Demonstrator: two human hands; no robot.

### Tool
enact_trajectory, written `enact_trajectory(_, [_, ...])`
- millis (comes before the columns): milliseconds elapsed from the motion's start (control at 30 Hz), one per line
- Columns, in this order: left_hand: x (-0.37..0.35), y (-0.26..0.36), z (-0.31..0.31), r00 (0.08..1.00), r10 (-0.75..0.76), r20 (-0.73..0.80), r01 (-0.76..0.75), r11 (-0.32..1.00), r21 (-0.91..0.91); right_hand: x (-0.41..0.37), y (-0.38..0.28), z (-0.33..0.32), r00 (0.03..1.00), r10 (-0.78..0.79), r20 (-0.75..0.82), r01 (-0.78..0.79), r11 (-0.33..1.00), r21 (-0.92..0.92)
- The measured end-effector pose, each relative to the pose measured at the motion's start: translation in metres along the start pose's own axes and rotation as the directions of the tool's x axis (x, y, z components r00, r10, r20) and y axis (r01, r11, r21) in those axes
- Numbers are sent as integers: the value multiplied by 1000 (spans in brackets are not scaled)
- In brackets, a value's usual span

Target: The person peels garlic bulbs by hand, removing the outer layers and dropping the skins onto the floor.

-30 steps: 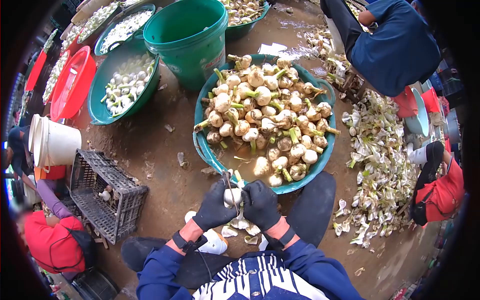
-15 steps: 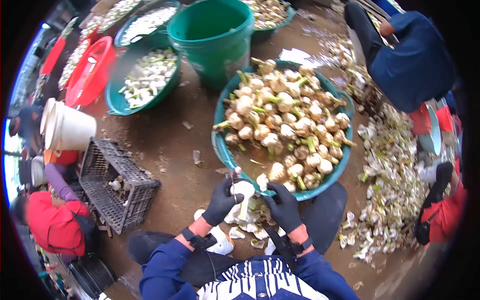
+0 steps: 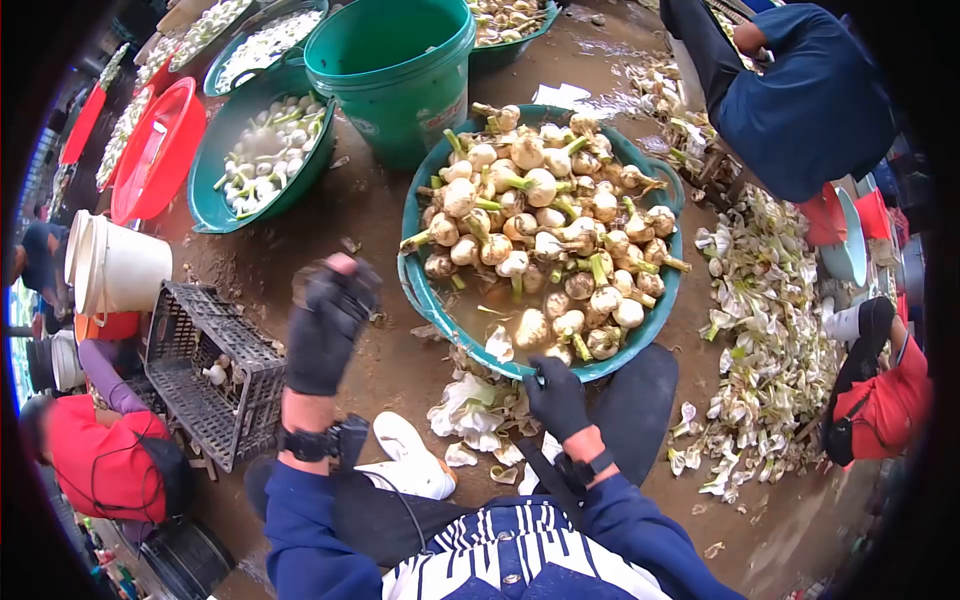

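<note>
My left hand (image 3: 332, 322), in a black glove, is raised over the ground between the black crate and the bulb tub. Its fingers are smeared by motion, and no bulb shows in it. My right hand (image 3: 560, 398), also gloved, has curled fingers at the near rim of the green tub (image 3: 408, 283); whatever it holds is hidden. Garlic-like bulbs (image 3: 540, 187) with green stems fill much of that tub, with brownish water at the near side. A white peel piece (image 3: 499, 345) lies inside the near rim. Loose peels (image 3: 468, 405) lie below it.
Cleaner white bulbs (image 3: 268, 160) are in another green tub (image 3: 205, 200) at upper left. Beside it stands a green bucket (image 3: 400, 110). A black crate (image 3: 255, 410) and white bucket (image 3: 135, 265) are at left, a peel heap (image 3: 765, 340) at right. Several people sit around.
My left hand has moved left and up from the near side of the tub, and the white bulb it held no longer shows there. My right hand stays near the rim. The view has shifted slightly.
</note>
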State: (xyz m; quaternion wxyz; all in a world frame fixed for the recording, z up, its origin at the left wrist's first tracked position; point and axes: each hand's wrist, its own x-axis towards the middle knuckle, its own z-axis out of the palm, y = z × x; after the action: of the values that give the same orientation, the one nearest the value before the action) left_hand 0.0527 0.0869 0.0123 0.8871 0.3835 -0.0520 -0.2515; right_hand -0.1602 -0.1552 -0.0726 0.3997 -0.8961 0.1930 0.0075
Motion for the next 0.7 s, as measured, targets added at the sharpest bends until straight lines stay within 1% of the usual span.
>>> enact_trajectory(33, [-9, -19, -1, 973, -207, -104, 218, 969, 114, 10, 5, 2, 998, -43, -37, 39, 994, -103])
enact_trajectory(67, [-25, -41, 1, 934, -333, -129, 356, 889, 288, 20, 7, 3, 994, -90, -67, 74, 976, -205])
enact_trajectory(100, [-39, -72, -25, 898, -439, -16, 386, 771, 506, 32, 2, 2, 999, -49, -5, 45, 946, -321])
enact_trajectory(133, [-57, -98, -32, 840, -537, 78, 221, 470, 855, 45, -5, 2, 999, -3, 51, 24, 901, -433])
enact_trajectory(167, [-73, -120, -27, 754, -648, 109, -64, 92, 994, 54, -11, 4, 994, 49, 95, 11, 842, -539])
enact_trajectory(200, [-93, -124, -7, 786, -595, 166, -354, -214, 911, 62, 5, 21, 996, 38, 84, 27, 754, -657])
enact_trajectory(233, [-108, -122, 10, 794, -558, 240, -553, -501, 666, 67, 20, 38, 999, -45, 28, 51, 663, -747])
enact_trajectory(267, [-113, -123, 12, 731, -667, 145, -542, -438, 717, 72, 22, 44, 999, -31, 43, 53, 633, -773])
enact_trajectory(300, [-114, -123, 14, 645, -762, 55, -515, -380, 768, 77, 23, 46, 998, -19, 59, 59, 601, -797])
enact_trajectory(333, [-105, -126, 18, 491, -870, -43, -451, -296, 842, 78, 25, 47, 997, -20, 80, 76, 614, -785])
enact_trajectory(400, [-98, -122, 23, 558, -825, 84, -433, -203, 878, 79, 24, 45, 993, -28, 118, 108, 642, -759])
enact_trajectory(433, [-95, -118, 29, 591, -794, 143, -424, -155, 892, 81, 21, 41, 993, -41, 109, 108, 677, -728])
enact_trajectory(467, [-92, -111, 35, 610, -787, 96, -353, -161, 922, 82, 20, 35, 993, -52, 103, 109, 711, -695])
enact_trajectory(500, [-93, -110, 33, 689, -701, 183, -413, -172, 894, 79, 15, 27, 993, -57, 100, 109, 744, -659])
enact_trajectory(533, [-93, -110, 29, 749, -602, 275, -471, -193, 861, 76, 10, 19, 995, -99, -10, 79, 847, -526])
enact_trajectory(567, [-92, -109, 27, 790, -491, 367, -521, -222, 824, 73, 3, 8, 992, -105, -70, 70, 922, -380])
enact_trajectory(600, [-83, -102, 40, 821, -517, 243, -433, -285, 855, 70, 0, 2, 978, -157, -140, 116, 958, -262])
enact_trajectory(633, [-79, -106, 41, 885, -438, 159, -241, -138, 961, 67, -4, -4, 956, -196, -218, 168, 976, -140])
enact_trajectory(667, [-76, -112, 39, 925, -376, 54, -47, 29, 998, 62, -12, -9, 945, -231, -233, 215, 972, -90])
enact_trajectory(700, [-71, -115, 40, 941, -332, -63, 137, 204, 969, 55, -23, -13, 931, -263, -253, 261, 964, -41])
